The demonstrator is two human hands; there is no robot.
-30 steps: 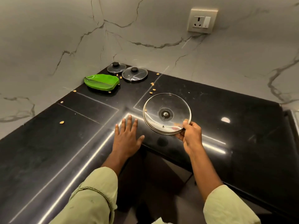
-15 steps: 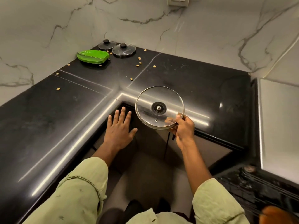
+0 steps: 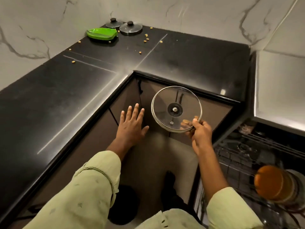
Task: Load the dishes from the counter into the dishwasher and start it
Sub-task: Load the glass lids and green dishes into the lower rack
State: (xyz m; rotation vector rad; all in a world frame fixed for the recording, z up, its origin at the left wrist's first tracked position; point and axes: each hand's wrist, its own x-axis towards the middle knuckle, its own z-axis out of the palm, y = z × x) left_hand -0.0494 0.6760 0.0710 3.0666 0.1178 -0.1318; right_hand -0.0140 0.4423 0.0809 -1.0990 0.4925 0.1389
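My right hand (image 3: 200, 132) pinches the rim of a round glass lid (image 3: 176, 109) with a metal edge, held underside up in the air in front of the counter's inner corner. My left hand (image 3: 132, 123) hovers flat with fingers spread beside the lid, holding nothing. At the lower right the dishwasher rack (image 3: 244, 156) is pulled out, with an orange dish (image 3: 275, 183) standing in it. On the black counter (image 3: 189, 60) at the back lie a green plate (image 3: 102, 34) and two small glass lids (image 3: 130, 27).
Small yellow crumbs (image 3: 146, 38) are scattered over the counter near the back. Marble walls enclose the corner. Brown cabinet doors (image 3: 125, 100) stand below the counter edge. A pale raised surface (image 3: 280, 86) sits above the dishwasher at the right.
Both hands have drawn back off the counter toward me, the right one carrying the glass lid. The view has tilted down and right, bringing the dishwasher rack into sight.
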